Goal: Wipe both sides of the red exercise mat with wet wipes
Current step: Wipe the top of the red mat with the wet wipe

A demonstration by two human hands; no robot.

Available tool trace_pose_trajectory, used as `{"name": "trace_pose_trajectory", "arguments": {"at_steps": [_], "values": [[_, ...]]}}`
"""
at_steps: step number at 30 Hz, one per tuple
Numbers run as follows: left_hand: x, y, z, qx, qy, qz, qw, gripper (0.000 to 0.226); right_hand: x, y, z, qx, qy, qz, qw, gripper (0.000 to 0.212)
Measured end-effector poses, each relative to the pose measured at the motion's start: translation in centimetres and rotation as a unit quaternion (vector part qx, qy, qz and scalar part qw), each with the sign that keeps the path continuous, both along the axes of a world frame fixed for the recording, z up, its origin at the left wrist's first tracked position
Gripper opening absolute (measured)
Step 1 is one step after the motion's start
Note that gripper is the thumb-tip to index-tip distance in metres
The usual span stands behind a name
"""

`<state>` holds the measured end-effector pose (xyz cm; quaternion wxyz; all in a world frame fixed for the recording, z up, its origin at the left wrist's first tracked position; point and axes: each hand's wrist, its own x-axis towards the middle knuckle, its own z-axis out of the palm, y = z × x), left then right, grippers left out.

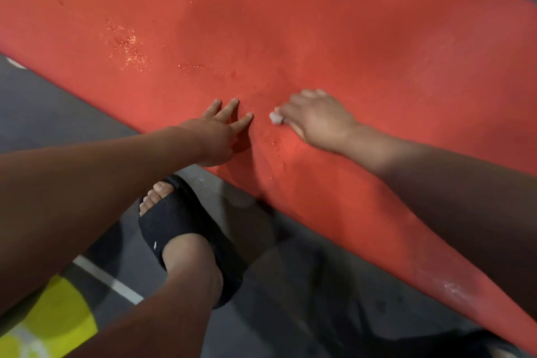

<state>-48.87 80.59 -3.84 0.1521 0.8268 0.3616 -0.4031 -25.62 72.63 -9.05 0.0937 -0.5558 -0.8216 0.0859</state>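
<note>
The red exercise mat (290, 38) lies flat on a grey floor and crosses the view from upper left to lower right. Wet patches glisten on it at the left and near its front edge. My left hand (220, 128) rests on the mat near the front edge with straight, spread fingers. Just to its right, my right hand (316, 119) presses down on the mat and holds a white wet wipe (276, 118). Only a small bunched end of the wipe shows past the fingers.
The grey floor (290, 285) borders the mat's front edge. My foot in a black slide sandal (186, 235) stands on it close to the mat. A yellow-green patterned cloth (49, 322) shows at the bottom left, beside a white floor line (107, 279).
</note>
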Motion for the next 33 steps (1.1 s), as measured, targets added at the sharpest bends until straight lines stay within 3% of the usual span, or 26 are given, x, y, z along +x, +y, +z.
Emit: {"name": "trace_pose_trajectory", "arguments": {"at_steps": [2,5,7,9,11,12,13,15,17,18,20,23,26,28,31,33], "values": [[-0.1,0.1,0.0,-0.002,0.007,0.003,1.000,0.080,1.4,2.1,0.1,0.003,-0.009,-0.139,0.990,0.019],[0.4,-0.4,0.5,0.003,0.019,-0.023,1.000,0.078,1.7,4.0,0.6,-0.004,-0.016,-0.347,0.938,0.020],[0.5,-0.4,0.7,0.007,0.014,-0.030,0.999,0.076,-0.2,3.4,0.8,-0.023,-0.004,-0.316,0.949,0.022],[0.4,-0.3,0.5,0.009,0.008,-0.017,1.000,0.077,-2.5,1.9,0.7,-0.045,0.018,-0.164,0.985,0.026],[0.1,-0.3,0.3,0.006,0.008,-0.019,1.000,0.078,-3.6,0.5,0.7,-0.063,0.018,-0.008,0.998,0.027],[0.0,-0.3,0.0,0.006,0.004,-0.018,1.000,0.080,-3.2,0.5,0.7,-0.064,0.000,0.024,0.998,0.026],[-0.3,-0.3,-0.3,0.005,-0.005,-0.014,1.000,0.082,-2.3,1.1,0.5,-0.063,-0.018,0.008,0.998,0.026],[-0.7,-0.2,-1.0,0.007,-0.020,-0.003,1.000,0.085,-0.4,2.5,0.1,-0.054,-0.024,-0.136,0.989,0.025],[-1.0,-0.2,-1.2,0.009,-0.025,0.006,1.000,0.089,0.9,3.1,0.0,-0.025,-0.014,-0.290,0.957,0.021],[-0.9,-0.2,-1.2,0.008,-0.023,0.010,1.000,0.090,0.7,2.9,0.2,-0.010,-0.004,-0.309,0.951,0.020],[-0.9,-0.1,-1.2,0.008,-0.024,0.011,1.000,0.092,-1.3,1.2,0.6,-0.026,0.023,-0.248,0.968,0.022],[-1.0,0.0,-1.1,0.005,-0.024,0.011,1.000,0.097,-4.6,-3.3,0.3,-0.043,0.056,-0.042,0.997,0.022],[-1.2,-0.1,-1.2,0.006,-0.023,0.008,1.000,0.099,-4.4,-4.2,0.1,-0.047,0.021,0.056,0.997,0.017],[-1.2,-0.2,-1.3,0.007,-0.027,0.003,1.000,0.097,-2.7,-2.5,0.0,-0.055,0.001,-0.043,0.998,0.022],[-1.2,0.0,-1.5,0.008,-0.027,0.005,1.000,0.098,-1.7,-1.8,0.0,-0.022,0.024,-0.272,0.962,0.021],[-1.2,0.1,-1.5,0.006,-0.021,0.010,1.000,0.100,-3.9,-3.3,-0.1,-0.026,0.048,-0.228,0.972,0.023]]}}
